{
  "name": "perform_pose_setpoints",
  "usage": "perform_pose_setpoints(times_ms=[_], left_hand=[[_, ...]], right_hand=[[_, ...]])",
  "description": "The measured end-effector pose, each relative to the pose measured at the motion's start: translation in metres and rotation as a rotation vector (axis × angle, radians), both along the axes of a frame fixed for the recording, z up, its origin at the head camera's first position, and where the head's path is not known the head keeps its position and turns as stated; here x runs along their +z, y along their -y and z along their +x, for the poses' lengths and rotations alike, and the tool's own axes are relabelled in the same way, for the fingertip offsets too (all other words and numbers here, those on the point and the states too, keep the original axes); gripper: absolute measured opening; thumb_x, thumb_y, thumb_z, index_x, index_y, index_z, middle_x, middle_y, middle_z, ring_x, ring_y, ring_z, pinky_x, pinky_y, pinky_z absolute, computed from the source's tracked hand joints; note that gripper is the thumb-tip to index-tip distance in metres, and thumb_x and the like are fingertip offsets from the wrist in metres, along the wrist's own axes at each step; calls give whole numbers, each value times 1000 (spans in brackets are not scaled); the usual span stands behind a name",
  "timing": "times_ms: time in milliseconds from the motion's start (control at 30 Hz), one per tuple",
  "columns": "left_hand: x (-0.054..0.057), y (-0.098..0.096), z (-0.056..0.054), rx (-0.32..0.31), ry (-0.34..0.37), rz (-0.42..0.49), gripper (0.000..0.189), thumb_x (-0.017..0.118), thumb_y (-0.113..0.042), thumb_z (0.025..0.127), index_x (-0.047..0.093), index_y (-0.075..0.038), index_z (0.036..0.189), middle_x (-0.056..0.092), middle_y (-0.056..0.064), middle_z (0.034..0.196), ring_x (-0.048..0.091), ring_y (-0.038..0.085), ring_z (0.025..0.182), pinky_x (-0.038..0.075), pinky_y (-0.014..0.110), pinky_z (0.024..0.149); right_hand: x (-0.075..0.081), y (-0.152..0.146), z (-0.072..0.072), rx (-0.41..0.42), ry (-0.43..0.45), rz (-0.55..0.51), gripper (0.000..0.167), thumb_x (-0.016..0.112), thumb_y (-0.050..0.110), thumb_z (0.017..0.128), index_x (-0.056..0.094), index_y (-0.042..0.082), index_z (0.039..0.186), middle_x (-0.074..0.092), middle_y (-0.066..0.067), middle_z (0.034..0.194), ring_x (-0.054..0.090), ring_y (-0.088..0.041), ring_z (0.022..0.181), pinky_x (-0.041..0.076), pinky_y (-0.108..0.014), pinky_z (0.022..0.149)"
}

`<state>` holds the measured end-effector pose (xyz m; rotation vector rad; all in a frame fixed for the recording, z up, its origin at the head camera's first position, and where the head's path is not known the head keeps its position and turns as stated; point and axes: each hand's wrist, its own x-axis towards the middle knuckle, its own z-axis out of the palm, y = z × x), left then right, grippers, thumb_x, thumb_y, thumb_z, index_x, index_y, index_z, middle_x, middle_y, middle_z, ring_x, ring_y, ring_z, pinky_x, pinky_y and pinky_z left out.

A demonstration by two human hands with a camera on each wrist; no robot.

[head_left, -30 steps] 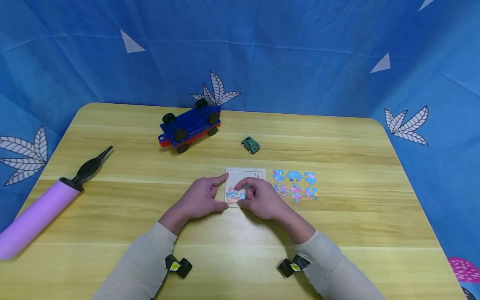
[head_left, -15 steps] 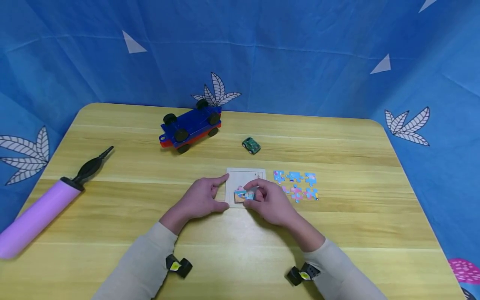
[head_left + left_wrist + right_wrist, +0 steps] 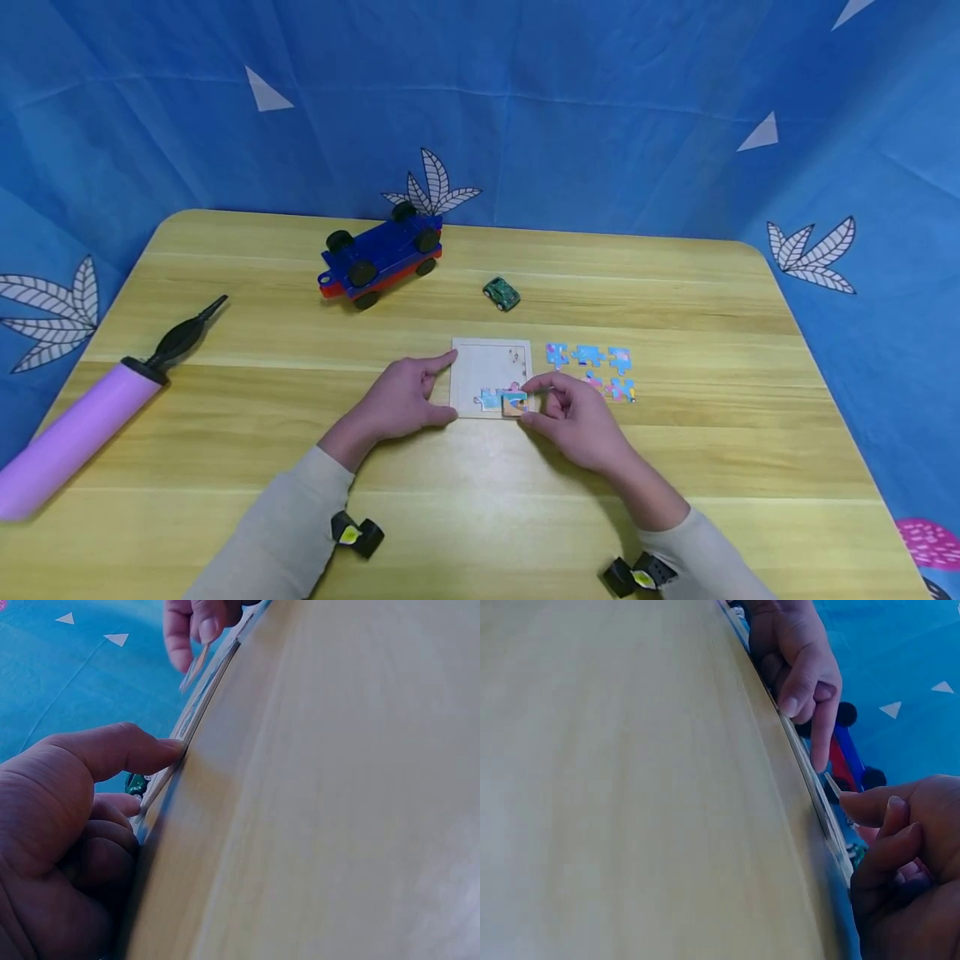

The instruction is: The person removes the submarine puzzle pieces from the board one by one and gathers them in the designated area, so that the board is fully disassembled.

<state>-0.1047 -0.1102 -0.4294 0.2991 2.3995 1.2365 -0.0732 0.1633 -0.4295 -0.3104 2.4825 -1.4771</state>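
On the table lies a pale puzzle board (image 3: 480,360) with a raised border. The left hand (image 3: 401,398) rests at its left edge, index finger and thumb spread apart along that side and the other fingers curled under. A small picture puzzle piece (image 3: 514,405) is tilted over the board's lower right corner, pinched between thumb and forefinger of the right hand (image 3: 579,417). Beside it on the board shows a light blue puzzle piece (image 3: 489,399), partly covered. The right wrist view catches the pinched piece edge-on at the right hand (image 3: 919,855), above the board's rim.
Several loose puzzle pieces (image 3: 588,357) lie just right of the board. Behind it stand a green toy car (image 3: 502,293) and a blue and red toy vehicle (image 3: 382,254), wheels showing. A purple hand pump (image 3: 82,433) lies at the left.
The right hand has moved right across the board, carrying its pinched piece from the lower left to the lower right corner. The left hand stays at the board's edge.
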Motion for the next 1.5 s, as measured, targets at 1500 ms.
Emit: perform_pose_setpoints(times_ms=[1500], left_hand=[[-2,1,0,-12,-24,13,86,87,-21,76,45,-11,151,29,-4,55,24,14,47,24,29,51]], right_hand=[[-2,-54,20,-74,-29,116,26,82,3,81,74,8,105,37,7,57,35,-8,51,41,-28,65]])
